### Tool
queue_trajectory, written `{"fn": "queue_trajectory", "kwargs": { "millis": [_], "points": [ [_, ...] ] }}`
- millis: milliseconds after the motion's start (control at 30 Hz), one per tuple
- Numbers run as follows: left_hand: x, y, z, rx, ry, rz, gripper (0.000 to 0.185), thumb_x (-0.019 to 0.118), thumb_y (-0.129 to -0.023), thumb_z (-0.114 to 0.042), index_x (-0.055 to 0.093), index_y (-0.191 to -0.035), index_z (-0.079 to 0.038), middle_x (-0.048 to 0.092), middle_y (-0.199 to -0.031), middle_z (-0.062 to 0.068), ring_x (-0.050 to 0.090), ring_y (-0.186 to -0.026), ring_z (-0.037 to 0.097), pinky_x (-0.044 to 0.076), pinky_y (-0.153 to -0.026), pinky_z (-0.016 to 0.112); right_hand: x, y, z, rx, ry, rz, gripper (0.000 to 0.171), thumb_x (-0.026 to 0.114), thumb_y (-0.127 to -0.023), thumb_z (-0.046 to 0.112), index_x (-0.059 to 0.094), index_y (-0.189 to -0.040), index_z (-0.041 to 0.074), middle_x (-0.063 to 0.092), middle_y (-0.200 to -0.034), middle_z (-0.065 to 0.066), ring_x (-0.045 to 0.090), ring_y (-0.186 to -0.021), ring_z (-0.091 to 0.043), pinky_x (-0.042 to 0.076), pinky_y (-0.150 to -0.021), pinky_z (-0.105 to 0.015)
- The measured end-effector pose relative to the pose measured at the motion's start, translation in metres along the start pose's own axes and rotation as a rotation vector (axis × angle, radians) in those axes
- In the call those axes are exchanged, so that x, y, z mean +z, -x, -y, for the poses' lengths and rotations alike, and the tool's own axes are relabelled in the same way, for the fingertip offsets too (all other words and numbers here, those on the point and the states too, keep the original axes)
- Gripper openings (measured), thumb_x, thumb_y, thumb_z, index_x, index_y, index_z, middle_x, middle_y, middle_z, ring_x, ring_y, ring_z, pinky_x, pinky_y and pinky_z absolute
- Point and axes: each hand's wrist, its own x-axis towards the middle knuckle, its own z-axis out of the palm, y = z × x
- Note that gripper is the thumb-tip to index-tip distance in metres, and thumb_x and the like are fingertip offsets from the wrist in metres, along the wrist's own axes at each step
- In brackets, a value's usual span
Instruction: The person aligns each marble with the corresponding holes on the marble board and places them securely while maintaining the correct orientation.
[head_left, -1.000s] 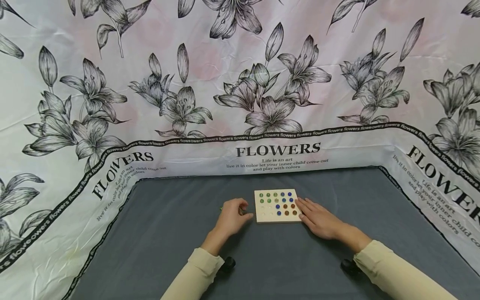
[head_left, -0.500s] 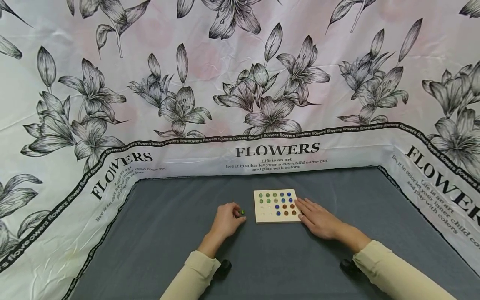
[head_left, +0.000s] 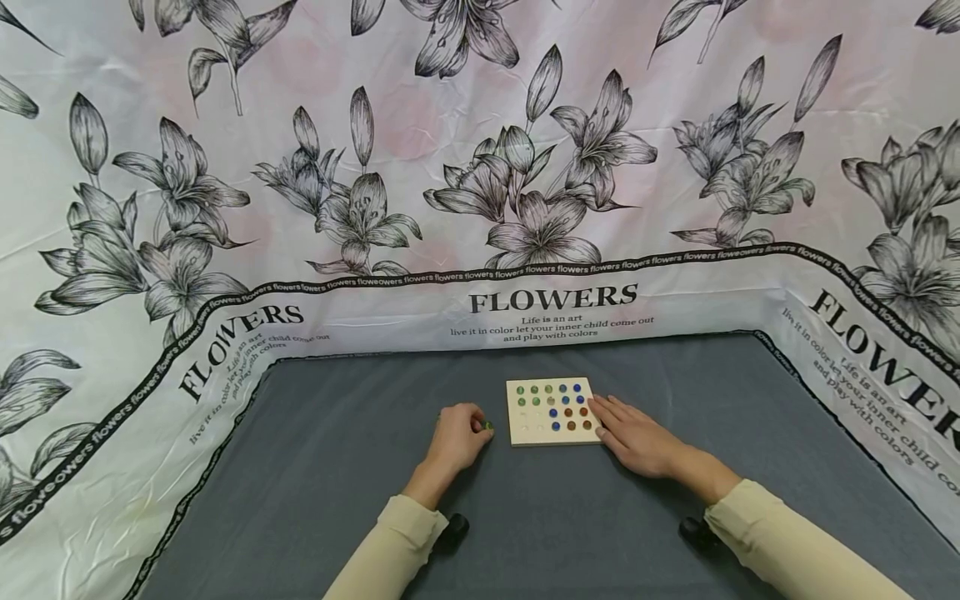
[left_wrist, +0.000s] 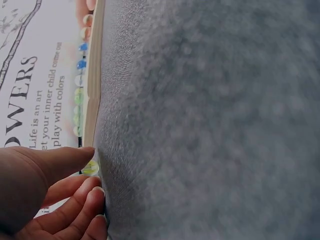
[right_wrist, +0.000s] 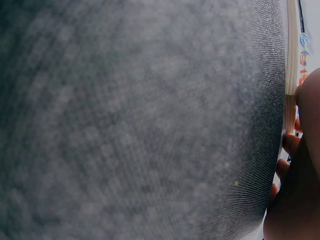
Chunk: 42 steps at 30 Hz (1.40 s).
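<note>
A pale wooden board lies on the grey cloth with rows of glass marbles in its hollows. Green ones sit at the back left, blue ones at the back right and middle, and amber ones at the front right. Several hollows at the front left hold nothing. Just left of the board, my left hand pinches a yellow-green marble between thumb and index finger, close to the cloth. My right hand rests with straight fingers against the board's right edge, fingertips over its top.
Grey cloth covers the table around the board. Behind and at both sides hangs a white curtain printed with flowers and lettering. Dark wrist-worn devices sit below both forearms.
My left hand first drew back left from the board, uncovering the green marble on the cloth. Its thumb and finger have since closed around that marble. The right hand stays in place.
</note>
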Motion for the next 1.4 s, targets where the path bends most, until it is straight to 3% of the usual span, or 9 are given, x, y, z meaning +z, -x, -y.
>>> {"fn": "queue_trajectory", "kwargs": {
  "millis": [333, 600, 833, 1167, 1400],
  "points": [
    [0.004, -0.003, -0.001, -0.021, -0.001, -0.007, 0.012, 0.082, -0.088, -0.011, 0.075, -0.097, -0.005, 0.065, -0.079, 0.000, 0.060, -0.070, 0.014, 0.053, -0.067, 0.035, -0.005, 0.002, 0.010, 0.027, -0.017, 0.026, 0.054, 0.045, -0.111, 0.024, 0.037, -0.155, -0.005, 0.037, -0.159, -0.027, 0.031, -0.146, -0.050, 0.028, -0.116, -0.063],
    [-0.001, 0.000, -0.003, -0.022, 0.030, 0.011, 0.010, 0.081, -0.089, -0.010, 0.074, -0.095, -0.005, 0.065, -0.080, 0.001, 0.060, -0.071, 0.014, 0.052, -0.065, 0.034, 0.005, 0.004, -0.003, -0.015, 0.023, -0.017, 0.056, 0.040, -0.112, 0.034, 0.037, -0.156, 0.000, 0.039, -0.158, -0.025, 0.034, -0.145, -0.049, 0.030, -0.113, -0.059],
    [-0.009, -0.003, -0.008, -0.038, 0.069, 0.025, 0.009, 0.081, -0.089, -0.009, 0.073, -0.092, -0.005, 0.064, -0.078, 0.000, 0.057, -0.068, 0.013, 0.049, -0.062, 0.032, 0.007, 0.003, -0.004, 0.018, -0.003, 0.020, 0.057, 0.040, -0.112, 0.035, 0.034, -0.158, 0.000, 0.034, -0.162, -0.023, 0.029, -0.149, -0.047, 0.026, -0.117, -0.059],
    [-0.013, -0.009, -0.012, 0.051, 0.124, 0.061, 0.011, 0.078, -0.092, -0.011, 0.073, -0.098, -0.003, 0.065, -0.082, 0.000, 0.058, -0.071, 0.012, 0.050, -0.063, 0.029, 0.007, 0.000, -0.005, 0.052, -0.013, 0.059, 0.057, 0.042, -0.112, 0.032, 0.032, -0.159, 0.002, 0.031, -0.164, -0.019, 0.025, -0.152, -0.043, 0.024, -0.120, -0.057],
    [-0.009, -0.017, -0.022, 0.069, 0.168, 0.108, 0.009, 0.076, -0.093, -0.008, 0.072, -0.099, -0.003, 0.065, -0.085, 0.001, 0.059, -0.075, 0.012, 0.051, -0.066, 0.030, 0.007, 0.000, -0.006, 0.051, -0.009, 0.058, 0.057, 0.043, -0.112, 0.030, 0.032, -0.159, 0.001, 0.032, -0.164, -0.020, 0.026, -0.151, -0.043, 0.024, -0.119, -0.057]
  ]
}}
